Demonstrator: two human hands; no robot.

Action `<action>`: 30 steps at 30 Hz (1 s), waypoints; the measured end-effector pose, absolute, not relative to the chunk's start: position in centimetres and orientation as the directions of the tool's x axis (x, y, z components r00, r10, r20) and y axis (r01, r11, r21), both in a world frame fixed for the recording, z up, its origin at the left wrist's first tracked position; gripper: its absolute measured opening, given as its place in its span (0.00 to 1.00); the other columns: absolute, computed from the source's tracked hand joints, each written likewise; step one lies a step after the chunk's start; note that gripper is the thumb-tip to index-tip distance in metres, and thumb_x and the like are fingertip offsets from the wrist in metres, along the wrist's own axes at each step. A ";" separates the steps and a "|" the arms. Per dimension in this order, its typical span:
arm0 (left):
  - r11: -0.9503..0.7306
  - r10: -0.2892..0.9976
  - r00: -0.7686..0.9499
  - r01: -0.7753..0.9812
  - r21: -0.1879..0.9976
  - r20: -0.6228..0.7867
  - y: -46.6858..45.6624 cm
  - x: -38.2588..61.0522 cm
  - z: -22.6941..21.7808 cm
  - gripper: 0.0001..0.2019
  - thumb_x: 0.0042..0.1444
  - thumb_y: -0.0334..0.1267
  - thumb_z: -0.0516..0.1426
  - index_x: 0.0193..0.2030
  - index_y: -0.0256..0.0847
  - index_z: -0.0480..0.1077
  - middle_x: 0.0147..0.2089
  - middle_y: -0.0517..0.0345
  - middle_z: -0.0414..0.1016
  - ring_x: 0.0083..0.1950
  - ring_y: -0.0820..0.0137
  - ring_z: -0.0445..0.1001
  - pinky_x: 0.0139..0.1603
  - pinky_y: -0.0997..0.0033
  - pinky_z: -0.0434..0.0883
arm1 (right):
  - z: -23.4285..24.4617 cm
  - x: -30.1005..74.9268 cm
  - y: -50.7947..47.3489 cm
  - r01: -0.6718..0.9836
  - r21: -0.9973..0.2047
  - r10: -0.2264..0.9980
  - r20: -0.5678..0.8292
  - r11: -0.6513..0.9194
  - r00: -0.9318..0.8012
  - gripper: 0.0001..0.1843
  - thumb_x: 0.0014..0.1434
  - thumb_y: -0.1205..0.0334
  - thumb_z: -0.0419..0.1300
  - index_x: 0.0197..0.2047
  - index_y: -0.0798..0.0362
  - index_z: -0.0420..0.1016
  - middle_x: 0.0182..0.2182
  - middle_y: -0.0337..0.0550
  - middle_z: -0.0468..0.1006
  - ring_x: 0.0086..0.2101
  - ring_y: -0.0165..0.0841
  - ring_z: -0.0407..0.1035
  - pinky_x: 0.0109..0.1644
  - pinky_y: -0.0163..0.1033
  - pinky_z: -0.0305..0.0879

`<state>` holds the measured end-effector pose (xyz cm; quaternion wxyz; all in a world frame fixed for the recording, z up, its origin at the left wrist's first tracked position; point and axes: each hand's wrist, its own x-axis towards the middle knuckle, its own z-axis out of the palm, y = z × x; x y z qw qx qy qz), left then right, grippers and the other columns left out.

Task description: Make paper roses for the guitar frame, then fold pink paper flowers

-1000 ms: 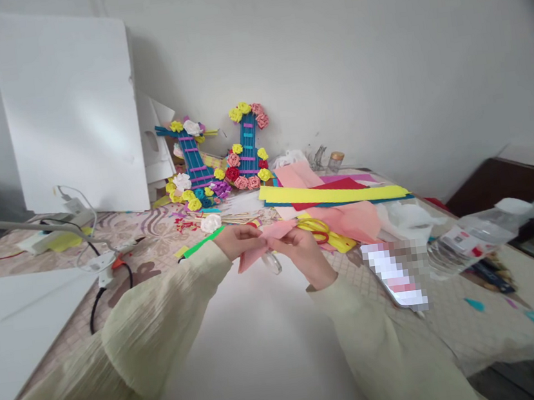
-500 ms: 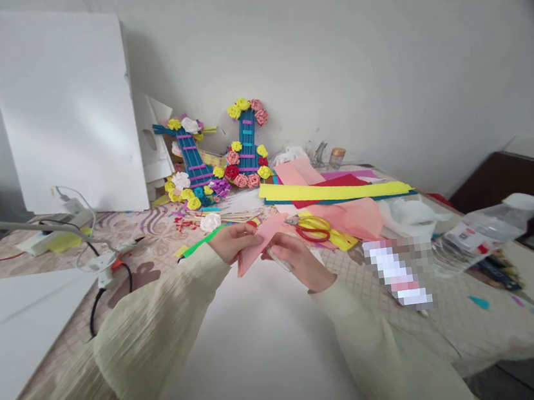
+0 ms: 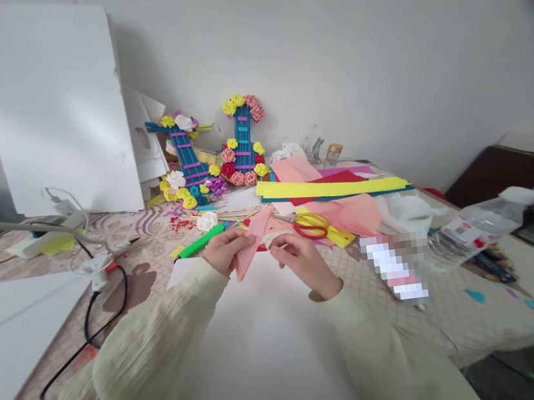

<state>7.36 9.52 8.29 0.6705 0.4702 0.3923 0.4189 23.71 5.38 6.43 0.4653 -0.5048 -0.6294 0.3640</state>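
Observation:
My left hand (image 3: 226,252) is closed in a pinch on a folded strip of pink crepe paper (image 3: 253,244), which stands slanted between thumb and fingers. Just right of the paper, my right hand (image 3: 304,261) is apart from it, with its fingers curled in. Whatever those fingers hold, if anything, I cannot make out. Beyond the right hand lie scissors (image 3: 313,225) with red and yellow handles. A white sheet or board (image 3: 260,343) is below both hands.
Two blue decorations (image 3: 243,139) with paper flowers lean at the wall. A yellow strip (image 3: 328,186) and pink paper (image 3: 354,215) lie behind the scissors. A plastic bottle (image 3: 484,225) lies at right. A power strip (image 3: 95,270) with cables is at left, near a green tube (image 3: 202,241).
My right hand has come away from the pink paper, and the white item seen by its fingers no longer shows. The left hand keeps its hold. The view has shifted slightly.

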 end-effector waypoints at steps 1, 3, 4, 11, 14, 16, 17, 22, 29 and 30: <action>0.216 0.934 0.331 -0.214 0.953 -0.138 9.4 7.3 8.3 0.12 0.30 0.38 0.65 0.20 0.35 0.68 0.17 0.63 0.68 0.20 0.76 0.66 0.21 0.77 0.61 | 6.5 23.9 5.4 0.343 -0.913 0.974 0.222 0.222 -0.040 0.11 0.50 0.55 0.57 0.28 0.55 0.69 0.25 0.39 0.70 0.21 0.26 0.63 0.23 0.32 0.60; 0.238 0.935 0.320 -0.250 0.938 -0.152 9.1 7.3 8.4 0.11 0.30 0.37 0.65 0.20 0.35 0.68 0.16 0.63 0.68 0.19 0.77 0.65 0.20 0.77 0.61 | 6.8 24.3 5.3 0.391 -0.895 0.975 0.217 0.214 -0.035 0.13 0.49 0.53 0.58 0.27 0.55 0.69 0.24 0.39 0.70 0.20 0.26 0.61 0.22 0.31 0.59; 0.252 0.933 0.323 -0.263 0.931 -0.161 9.0 7.3 8.5 0.11 0.30 0.36 0.65 0.19 0.35 0.68 0.16 0.63 0.68 0.18 0.77 0.65 0.20 0.77 0.61 | 7.0 24.4 5.2 0.394 -0.895 0.977 0.207 0.209 -0.049 0.13 0.49 0.52 0.58 0.27 0.55 0.69 0.24 0.39 0.70 0.20 0.25 0.61 0.21 0.31 0.59; 0.356 0.893 0.394 -0.322 0.877 -0.218 8.4 6.8 9.0 0.10 0.33 0.35 0.65 0.20 0.35 0.67 0.16 0.64 0.67 0.17 0.79 0.64 0.20 0.80 0.61 | 8.3 24.4 4.6 0.282 -0.951 0.978 0.077 0.130 -0.192 0.17 0.47 0.49 0.59 0.31 0.56 0.70 0.30 0.39 0.71 0.17 0.23 0.62 0.18 0.31 0.56; 0.386 0.852 0.489 -0.343 0.857 -0.188 8.2 6.5 9.1 0.09 0.36 0.34 0.63 0.22 0.35 0.67 0.17 0.63 0.68 0.18 0.79 0.64 0.20 0.80 0.61 | 8.5 24.3 4.4 0.224 -0.962 0.966 0.102 0.157 -0.238 0.16 0.50 0.50 0.57 0.33 0.55 0.70 0.30 0.39 0.71 0.17 0.23 0.62 0.17 0.30 0.55; 0.389 0.827 0.540 -0.351 0.852 -0.156 8.0 6.4 9.1 0.08 0.39 0.35 0.62 0.22 0.36 0.67 0.17 0.63 0.67 0.18 0.79 0.64 0.19 0.80 0.59 | 8.5 24.2 4.3 0.215 -0.960 0.964 0.130 0.181 -0.233 0.15 0.51 0.51 0.56 0.33 0.55 0.70 0.30 0.39 0.71 0.18 0.23 0.63 0.18 0.30 0.56; 0.392 0.821 0.552 -0.356 0.848 -0.148 7.9 6.4 9.2 0.08 0.40 0.35 0.62 0.23 0.36 0.67 0.17 0.63 0.67 0.18 0.79 0.64 0.19 0.80 0.59 | 8.5 24.1 4.3 0.216 -0.958 0.964 0.140 0.189 -0.226 0.15 0.51 0.51 0.56 0.33 0.55 0.70 0.29 0.39 0.71 0.18 0.23 0.63 0.18 0.30 0.56; 0.409 0.812 0.565 -0.373 0.833 -0.146 7.0 6.6 9.7 0.07 0.39 0.34 0.62 0.23 0.36 0.67 0.16 0.64 0.66 0.17 0.79 0.63 0.19 0.80 0.58 | 8.5 23.6 3.9 0.258 -0.945 0.971 0.154 0.199 -0.183 0.15 0.50 0.50 0.57 0.28 0.55 0.68 0.26 0.38 0.69 0.18 0.24 0.62 0.19 0.31 0.60; 0.457 0.788 0.580 -0.328 0.827 -0.206 6.2 6.7 10.4 0.08 0.37 0.35 0.63 0.23 0.36 0.69 0.17 0.61 0.69 0.18 0.79 0.64 0.18 0.80 0.58 | 9.0 23.1 3.2 0.312 -0.922 0.972 0.198 0.228 -0.123 0.16 0.50 0.48 0.57 0.27 0.54 0.68 0.25 0.39 0.70 0.19 0.25 0.62 0.22 0.33 0.60; 0.463 0.780 0.591 -0.323 0.825 -0.206 6.1 6.7 10.4 0.07 0.37 0.35 0.63 0.24 0.36 0.69 0.17 0.61 0.69 0.18 0.79 0.64 0.18 0.80 0.58 | 9.0 23.0 3.1 0.320 -0.918 0.971 0.209 0.236 -0.115 0.15 0.50 0.49 0.57 0.28 0.54 0.68 0.25 0.39 0.70 0.19 0.26 0.62 0.22 0.33 0.60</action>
